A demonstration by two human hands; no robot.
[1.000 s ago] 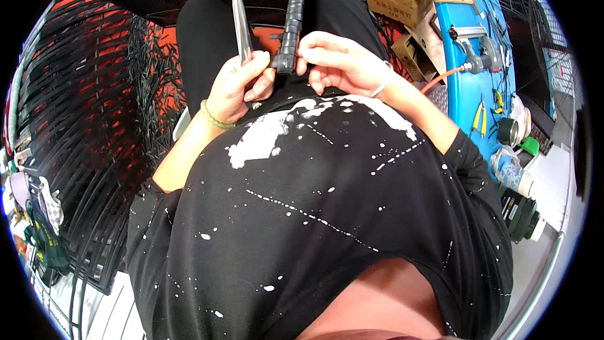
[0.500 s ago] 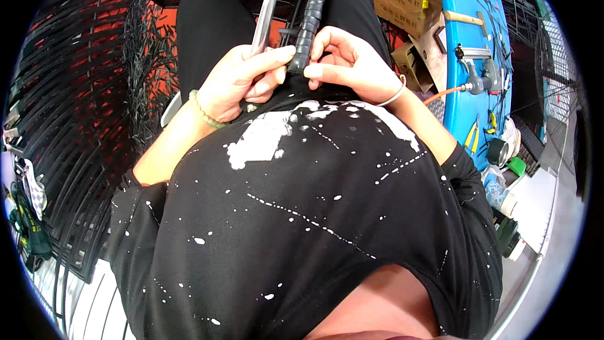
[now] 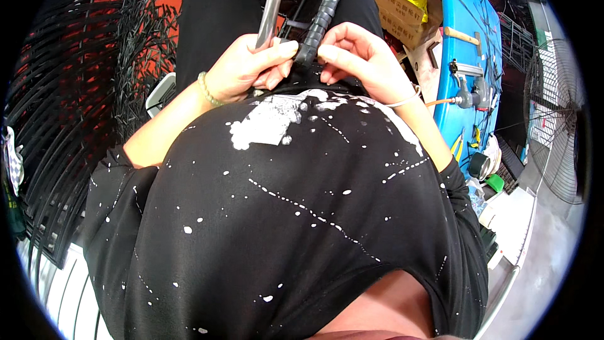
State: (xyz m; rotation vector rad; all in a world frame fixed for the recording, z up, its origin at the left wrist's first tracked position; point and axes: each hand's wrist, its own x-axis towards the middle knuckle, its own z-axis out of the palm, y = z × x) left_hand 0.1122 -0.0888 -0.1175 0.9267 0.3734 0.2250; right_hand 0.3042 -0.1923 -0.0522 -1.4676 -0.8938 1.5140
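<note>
My left hand (image 3: 248,69) is closed around a pointed silvery metal blade (image 3: 270,9), its tip upward and away from me. The left thumb reaches to the near end of a black bar (image 3: 324,16), wound spirally with flat black strip, which slants away between my knees. My right hand (image 3: 368,63) is at the other side of that end, thumb and fingers curled together close by the bar. What the right fingers pinch, if anything, is too small to make out. The bar's near end is against my black, white-splattered shirt.
A blue table (image 3: 469,3) at the right bears a wooden-handled hammer (image 3: 461,36), an air tool (image 3: 472,97) with an orange hose, and yellow-handled pliers (image 3: 458,145). Cardboard boxes (image 3: 399,16) stand beside it. Curved black strips (image 3: 63,88) fill the left. A wire fan (image 3: 553,119) is far right.
My right fingertips have drawn slightly away from the bar's end. The left hand still grips the blade. The whole view has shifted a little.
</note>
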